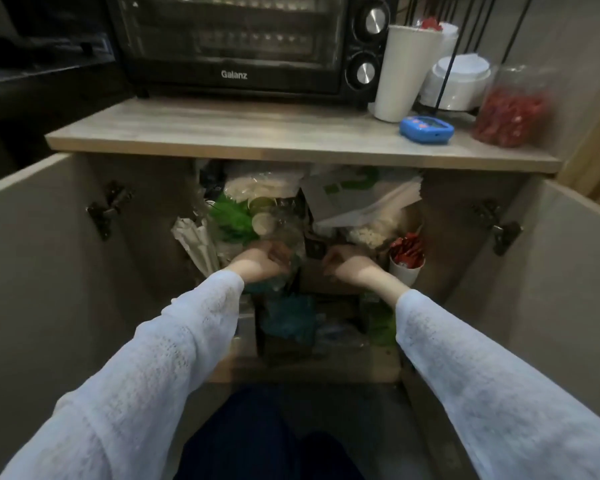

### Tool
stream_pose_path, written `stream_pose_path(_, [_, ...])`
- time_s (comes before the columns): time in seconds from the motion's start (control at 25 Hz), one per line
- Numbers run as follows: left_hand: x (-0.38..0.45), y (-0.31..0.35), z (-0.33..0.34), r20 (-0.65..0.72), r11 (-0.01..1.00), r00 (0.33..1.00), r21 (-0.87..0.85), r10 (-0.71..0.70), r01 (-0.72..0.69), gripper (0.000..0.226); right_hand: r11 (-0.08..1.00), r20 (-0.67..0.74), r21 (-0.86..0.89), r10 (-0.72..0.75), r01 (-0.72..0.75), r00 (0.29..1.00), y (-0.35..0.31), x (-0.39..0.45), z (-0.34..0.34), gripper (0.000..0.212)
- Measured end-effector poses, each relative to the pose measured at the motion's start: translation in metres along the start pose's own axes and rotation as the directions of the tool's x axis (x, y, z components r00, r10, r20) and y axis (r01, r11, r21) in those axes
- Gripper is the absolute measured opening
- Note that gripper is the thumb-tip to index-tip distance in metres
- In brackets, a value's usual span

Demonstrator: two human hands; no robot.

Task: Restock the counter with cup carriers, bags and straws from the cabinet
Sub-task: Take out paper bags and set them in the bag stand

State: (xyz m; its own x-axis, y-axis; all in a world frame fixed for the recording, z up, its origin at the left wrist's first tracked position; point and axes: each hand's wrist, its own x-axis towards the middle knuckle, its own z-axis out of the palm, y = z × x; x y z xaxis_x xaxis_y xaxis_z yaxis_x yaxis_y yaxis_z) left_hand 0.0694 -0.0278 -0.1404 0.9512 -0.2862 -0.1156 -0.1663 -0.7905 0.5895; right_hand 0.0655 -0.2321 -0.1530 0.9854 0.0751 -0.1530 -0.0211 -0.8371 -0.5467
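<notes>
The cabinet (63, 237) under the counter stands with both doors swung open. It is crammed with stock: a bundle of paper-wrapped straws (196, 244) at the left, green straws (231, 216) in a clear bag, and a clear plastic bag of cups (279, 226) in the middle. White bags and paper packs (361, 202) lie at the upper right. My left hand (262, 261) reaches in with curled fingers against the clear plastic bag; blur hides whether it grips. My right hand (349, 263) hangs with loosely curled fingers over a brown box (321, 282), holding nothing.
A paper cup of red packets (407, 259) stands at the cabinet's right. Teal packs (288, 320) lie on the lower shelf. On the wooden counter (222, 133) sit a black toaster oven (243, 43), a stack of white cups (404, 71), a blue timer (426, 129) and a jar of red items (513, 109).
</notes>
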Motion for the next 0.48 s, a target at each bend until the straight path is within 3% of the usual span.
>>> stream_pose_path(0.12, [0.025, -0.022, 0.015, -0.034, 0.988, 0.999, -0.155, 0.010, -0.015, 0.023, 0.999, -0.044, 0.034, -0.023, 0.025, 0.999, 0.015, 0.012, 0.015, 0.029])
stream_pose_path(0.2, [0.042, -0.030, 0.027, -0.089, 0.885, 0.986, -0.457, -0.143, 0.087, 0.021, 0.996, -0.106, 0.095, 0.015, -0.005, 0.994, 0.022, 0.022, 0.020, 0.027])
stream_pose_path(0.28, [0.052, -0.039, 0.033, -0.088, 0.808, 0.978, -0.579, -0.190, 0.105, 0.024, 0.973, -0.147, 0.222, 0.101, -0.067, 0.984, 0.031, 0.034, 0.021, 0.028])
stream_pose_path(0.4, [0.062, -0.038, 0.031, -0.103, 0.888, 0.989, -0.457, -0.109, 0.050, 0.016, 0.870, -0.130, 0.477, 0.214, -0.128, 0.968, 0.042, 0.051, 0.017, 0.033])
stream_pose_path(0.48, [0.076, -0.034, 0.034, -0.114, 0.894, 0.984, -0.442, -0.135, 0.071, 0.020, 0.761, -0.125, 0.633, 0.276, -0.138, 0.953, 0.050, 0.060, 0.011, 0.038])
